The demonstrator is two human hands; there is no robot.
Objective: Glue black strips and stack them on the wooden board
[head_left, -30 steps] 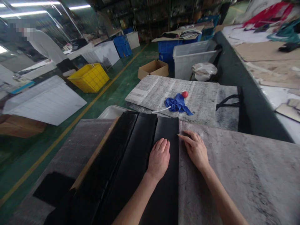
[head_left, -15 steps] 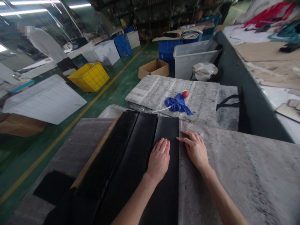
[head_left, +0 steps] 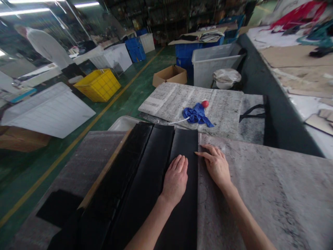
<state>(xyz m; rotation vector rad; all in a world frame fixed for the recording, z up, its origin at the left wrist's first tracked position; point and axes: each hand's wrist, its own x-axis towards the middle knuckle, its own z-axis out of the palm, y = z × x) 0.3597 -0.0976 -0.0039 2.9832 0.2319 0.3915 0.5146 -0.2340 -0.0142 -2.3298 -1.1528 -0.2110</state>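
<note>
Flat and with its fingers together, our left hand (head_left: 175, 180) rests on the right strip (head_left: 185, 140), spread over it and holding nothing up. Our right hand (head_left: 217, 166) is loosely curved with its fingers parted, one fingertip reaching over that strip's right edge; we cannot tell whether the edge is pinched.

The strip lies lengthwise on the board (head_left: 260, 180), its near end running out of view. To its left lie the middle strip (head_left: 156, 149) and the left strip (head_left: 127, 152), all three black and roughly side by side; whether they overlap we cannot tell.

As for progress, we judge the laying out of these three as done, since they lie lengthwise in a row. With both hands on the right strip, its handling looks under way rather than finished. How much is left for the other two, we cannot tell.
</note>
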